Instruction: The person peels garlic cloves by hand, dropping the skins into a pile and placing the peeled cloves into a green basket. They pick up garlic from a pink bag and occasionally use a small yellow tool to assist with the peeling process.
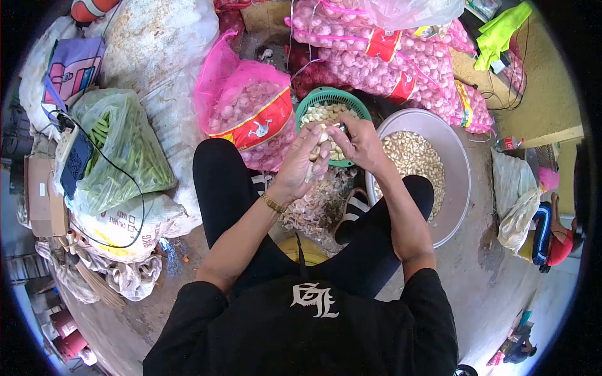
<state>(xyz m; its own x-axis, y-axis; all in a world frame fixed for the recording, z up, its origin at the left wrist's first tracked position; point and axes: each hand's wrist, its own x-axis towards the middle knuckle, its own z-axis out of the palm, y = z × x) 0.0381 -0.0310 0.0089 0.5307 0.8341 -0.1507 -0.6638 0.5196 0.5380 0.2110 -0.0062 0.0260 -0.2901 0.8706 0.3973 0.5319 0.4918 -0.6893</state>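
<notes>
My left hand (301, 164), with a gold watch at the wrist, has its fingers wrapped round garlic pieces (315, 152). My right hand (360, 143) meets it at the fingertips, pinched at a pale clove; a small dark object shows by its fingers, too small to make out. Both hands are over the near part of a green basket (325, 94) of peeled cloves. To the right, a large pale tub (459, 182) holds many cloves (409, 152). Below the hands, loose peels (313, 213) lie on the floor between my feet.
An open pink mesh bag of garlic (251, 106) stands beyond my left knee. More full garlic bags (401, 69) are stacked ahead. At left are a plastic bag of green pods (135, 144) and white sacks (147, 44). Another person (558, 241) is at the far right.
</notes>
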